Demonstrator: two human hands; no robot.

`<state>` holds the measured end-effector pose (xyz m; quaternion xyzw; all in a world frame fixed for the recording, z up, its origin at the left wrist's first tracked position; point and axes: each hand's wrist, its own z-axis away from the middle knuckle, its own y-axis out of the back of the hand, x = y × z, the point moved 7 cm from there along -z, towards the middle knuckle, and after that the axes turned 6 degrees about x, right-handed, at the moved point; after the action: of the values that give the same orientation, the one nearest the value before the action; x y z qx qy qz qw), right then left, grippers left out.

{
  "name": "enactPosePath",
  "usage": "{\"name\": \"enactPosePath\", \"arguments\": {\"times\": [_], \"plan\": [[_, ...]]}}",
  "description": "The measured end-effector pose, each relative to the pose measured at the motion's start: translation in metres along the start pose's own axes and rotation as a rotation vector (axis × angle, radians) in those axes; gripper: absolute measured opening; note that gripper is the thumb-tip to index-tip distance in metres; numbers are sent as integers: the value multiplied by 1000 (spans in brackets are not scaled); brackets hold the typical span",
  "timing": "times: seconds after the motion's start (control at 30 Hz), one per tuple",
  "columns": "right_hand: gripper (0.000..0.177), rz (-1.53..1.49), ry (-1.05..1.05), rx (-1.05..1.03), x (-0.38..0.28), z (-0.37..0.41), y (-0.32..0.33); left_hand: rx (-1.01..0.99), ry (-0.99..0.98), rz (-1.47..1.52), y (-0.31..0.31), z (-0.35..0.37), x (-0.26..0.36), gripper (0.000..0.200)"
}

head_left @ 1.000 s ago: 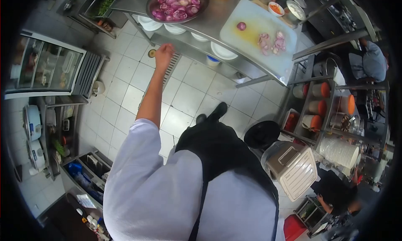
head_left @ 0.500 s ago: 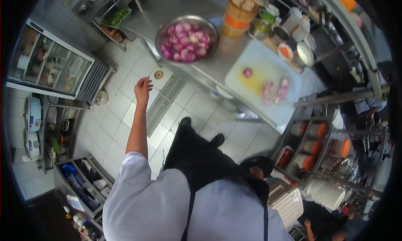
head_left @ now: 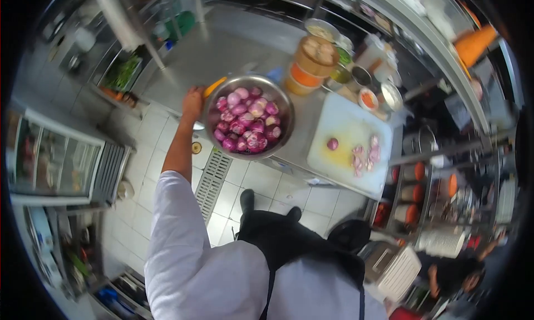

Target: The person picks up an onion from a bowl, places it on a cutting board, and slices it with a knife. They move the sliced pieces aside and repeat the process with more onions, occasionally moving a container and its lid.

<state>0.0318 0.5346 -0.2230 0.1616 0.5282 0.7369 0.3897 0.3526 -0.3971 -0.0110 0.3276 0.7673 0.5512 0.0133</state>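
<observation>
My left hand [head_left: 193,102] reaches forward to the left side of a wide metal bowl [head_left: 289,133], its fingers closed at the rim. Peeled purple onions [head_left: 247,119] fill the bowl, which sits at the near edge of the steel table [head_left: 214,44]. A yellow handle-like thing [head_left: 214,87] shows beside my fingers, just behind the rim; its other end is hidden. To the right, a white cutting board [head_left: 339,117] carries one whole onion [head_left: 332,144] and several cut onion pieces [head_left: 364,156]. My right hand is out of view.
Behind the board stand an orange-banded tub [head_left: 307,75] and a small bowl of orange pieces [head_left: 367,99]. A glass-door fridge [head_left: 50,153] is on the left. Below the table runs a floor drain grate [head_left: 212,181]. At lower right, another person [head_left: 453,272] in dark clothes.
My left hand has moved forward from above the floor to the bowl's rim. The bowl has shifted toward me relative to the board, and the yellow thing now shows behind it. The view has tilted up.
</observation>
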Motion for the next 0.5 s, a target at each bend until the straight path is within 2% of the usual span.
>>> {"name": "enactPosePath", "arguments": {"times": [0.03, 0.07, 0.1, 0.13, 0.17, 0.2, 0.23, 0.3, 0.37, 0.5], "plan": [[14, -112, 27, 105, -19, 1, 18, -72, -68, -57, -16, -16, -8, 30], [15, -93, 81, 206, -39, 6, 33, -220, -67, -112, -39, -29, -18, 30], [17, -197, -77, 99, -97, 12, 96, -117, -167, 23, -43, -31, -21, 29], [22, -405, -228, 91, -112, 14, 113, -215, -121, 6, -48, -37, -22, 26], [26, -141, 51, 276, -107, 9, 100, -225, -101, -8, -64, -42, -41, 25], [27, -330, -164, 152, -126, 8, 124, -198, -87, 138, -55, -46, -41, 30], [23, -412, -252, 161, -145, 10, 147, -245, -22, 92, -41, -46, -36, 31], [14, -430, -216, 264, -164, 8, 169, -208, -106, 110, -19, -39, -38, 31], [15, -446, -199, 319, -194, 8, 207, -209, -35, 178, 3, -24, -52, 28], [15, -582, -43, 401, -245, 4, 266, 65, -70, 246, 91, 37, -26, 21]]}}
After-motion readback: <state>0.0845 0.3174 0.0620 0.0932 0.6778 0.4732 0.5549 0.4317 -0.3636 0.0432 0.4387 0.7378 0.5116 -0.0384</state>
